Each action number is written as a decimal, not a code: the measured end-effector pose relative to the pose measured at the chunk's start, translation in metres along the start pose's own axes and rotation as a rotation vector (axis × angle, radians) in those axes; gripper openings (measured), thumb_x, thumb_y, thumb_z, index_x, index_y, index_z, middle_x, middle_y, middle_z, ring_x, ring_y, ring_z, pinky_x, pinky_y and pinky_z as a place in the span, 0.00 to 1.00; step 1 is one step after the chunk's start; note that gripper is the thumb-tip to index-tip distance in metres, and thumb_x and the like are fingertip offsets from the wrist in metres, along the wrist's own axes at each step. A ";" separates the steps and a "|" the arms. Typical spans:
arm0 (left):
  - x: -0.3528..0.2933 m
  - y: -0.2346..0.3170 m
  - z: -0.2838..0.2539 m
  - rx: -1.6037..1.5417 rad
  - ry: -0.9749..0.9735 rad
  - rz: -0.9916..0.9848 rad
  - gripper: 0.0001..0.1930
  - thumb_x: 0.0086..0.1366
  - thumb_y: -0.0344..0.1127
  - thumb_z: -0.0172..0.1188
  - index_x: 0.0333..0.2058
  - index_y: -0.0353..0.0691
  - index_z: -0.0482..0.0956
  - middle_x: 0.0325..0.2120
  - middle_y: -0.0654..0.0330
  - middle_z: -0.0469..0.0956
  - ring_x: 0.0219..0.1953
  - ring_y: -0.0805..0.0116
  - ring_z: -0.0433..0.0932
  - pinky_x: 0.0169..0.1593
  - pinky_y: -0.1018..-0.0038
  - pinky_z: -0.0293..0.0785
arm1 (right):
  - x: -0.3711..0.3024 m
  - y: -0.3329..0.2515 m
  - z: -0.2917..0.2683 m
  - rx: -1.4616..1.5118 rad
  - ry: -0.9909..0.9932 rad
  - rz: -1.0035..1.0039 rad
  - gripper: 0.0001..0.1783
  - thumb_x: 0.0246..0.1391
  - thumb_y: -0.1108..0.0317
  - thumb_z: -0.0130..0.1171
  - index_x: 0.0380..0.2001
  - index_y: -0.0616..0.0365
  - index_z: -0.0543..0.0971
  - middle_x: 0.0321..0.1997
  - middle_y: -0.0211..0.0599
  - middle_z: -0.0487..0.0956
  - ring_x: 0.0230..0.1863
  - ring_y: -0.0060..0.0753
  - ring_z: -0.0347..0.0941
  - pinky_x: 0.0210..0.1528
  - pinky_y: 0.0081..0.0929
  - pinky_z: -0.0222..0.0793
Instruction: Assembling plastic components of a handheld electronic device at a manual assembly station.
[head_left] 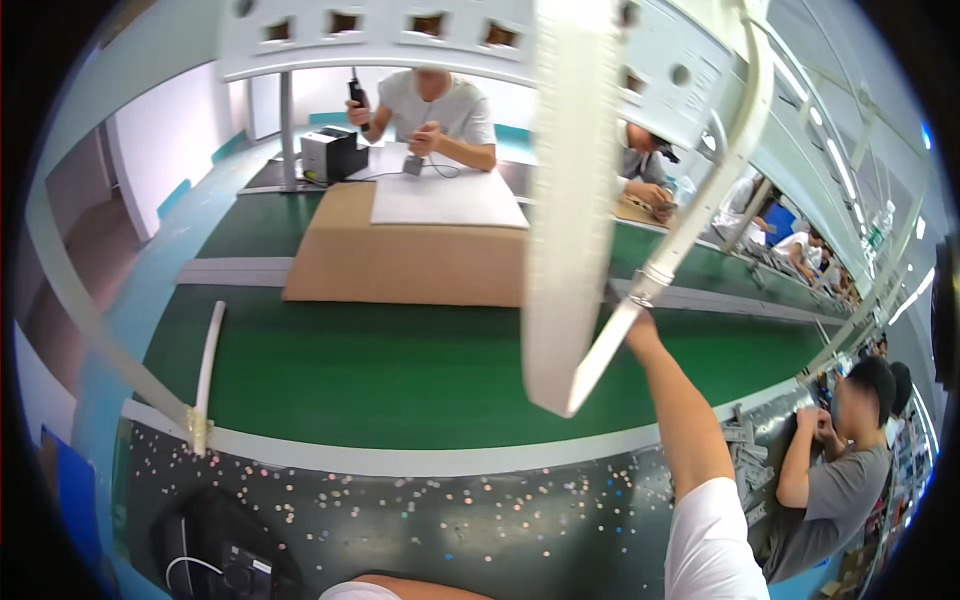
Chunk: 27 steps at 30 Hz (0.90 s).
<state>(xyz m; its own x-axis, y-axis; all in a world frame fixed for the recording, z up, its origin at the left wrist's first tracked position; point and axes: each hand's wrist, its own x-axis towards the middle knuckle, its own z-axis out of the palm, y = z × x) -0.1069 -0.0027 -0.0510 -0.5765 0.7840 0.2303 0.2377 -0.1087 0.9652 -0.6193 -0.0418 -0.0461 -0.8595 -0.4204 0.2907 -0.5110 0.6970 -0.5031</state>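
Observation:
My right arm reaches far forward over the green conveyor belt [420,370]. My right hand [640,325] is at the belt's far half, mostly hidden behind a white bent tube [655,270]. Its fingers do not show, so I cannot make out whether it holds anything. A broad white strip [565,220] hangs close in front, just left of that hand. Of my left arm only a sleeve and a bit of forearm show at the lower edge; my left hand is out of the picture.
A brown cardboard box [400,262] bears a white sheet [440,200]; a person sits behind it beside a black-and-white device [333,154]. A dark bench [400,520] with scattered dots runs along the near side. A black bag [225,540] and grey parts [745,455] lie there. Co-workers sit at right.

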 end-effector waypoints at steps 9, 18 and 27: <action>0.016 -0.031 0.019 -0.098 -0.015 0.048 0.13 0.66 0.38 0.52 0.42 0.39 0.82 0.42 0.52 0.80 0.46 0.62 0.78 0.50 0.68 0.70 | 0.020 -0.188 0.080 0.773 -0.148 -0.071 0.17 0.56 0.73 0.51 0.48 0.68 0.68 0.46 0.44 0.72 0.43 0.37 0.77 0.42 0.32 0.77; 0.006 0.011 -0.002 0.275 0.007 0.077 0.13 0.63 0.40 0.54 0.34 0.37 0.81 0.39 0.47 0.79 0.43 0.52 0.77 0.48 0.61 0.72 | -0.248 -0.265 0.014 0.727 -0.824 -0.029 0.13 0.62 0.70 0.48 0.49 0.61 0.74 0.32 0.31 0.79 0.26 0.16 0.71 0.27 0.17 0.68; 0.002 0.014 0.004 0.188 0.231 0.282 0.24 0.55 0.40 0.61 0.52 0.41 0.74 0.50 0.50 0.75 0.54 0.53 0.72 0.58 0.62 0.67 | -0.348 -0.261 0.011 0.613 -0.602 -0.544 0.10 0.58 0.72 0.54 0.42 0.58 0.79 0.29 0.34 0.80 0.27 0.31 0.76 0.30 0.27 0.72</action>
<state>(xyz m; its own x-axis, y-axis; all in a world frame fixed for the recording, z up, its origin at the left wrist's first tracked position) -0.1015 0.0000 -0.0376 -0.6237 0.5793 0.5248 0.5380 -0.1689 0.8259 -0.1865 -0.0841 -0.0253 -0.2777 -0.9324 0.2314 -0.5935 -0.0229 -0.8045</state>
